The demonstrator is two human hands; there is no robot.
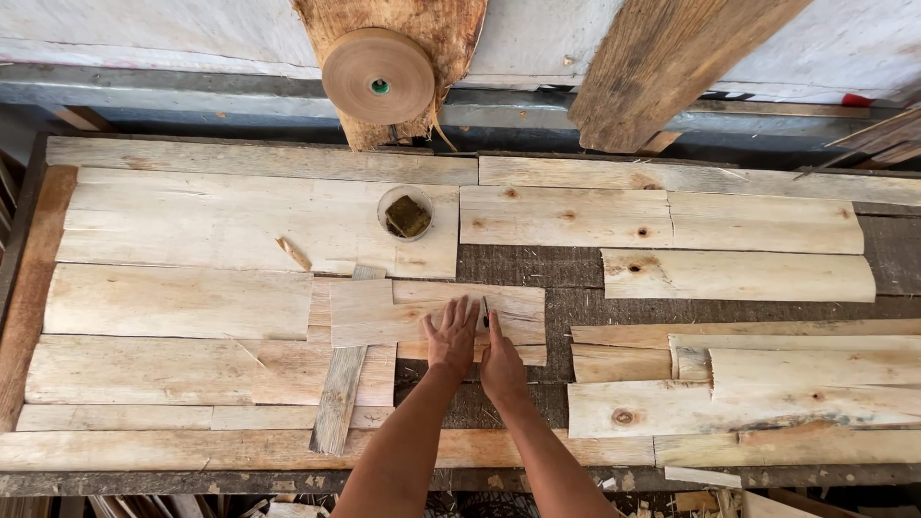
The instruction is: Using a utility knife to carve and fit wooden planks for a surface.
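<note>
Got my left hand (452, 338) spread flat on the thin pale wood veneer sheet (436, 313) mid-tabletop and my right hand (501, 363) pinching a small dark blade (484, 314) at its edge, so I'd say press firmly and cut slow along the grain.

A wooden table (29, 288) carries a dark woven mat (537, 269) and many thin pale wood sheets (182, 302). A round cup (405, 213) with a dark block inside stands on the sheets. Left of the cup lie broad sheets; right of it, knotty strips (561, 216); below it, a grey slat (341, 388).
</note>
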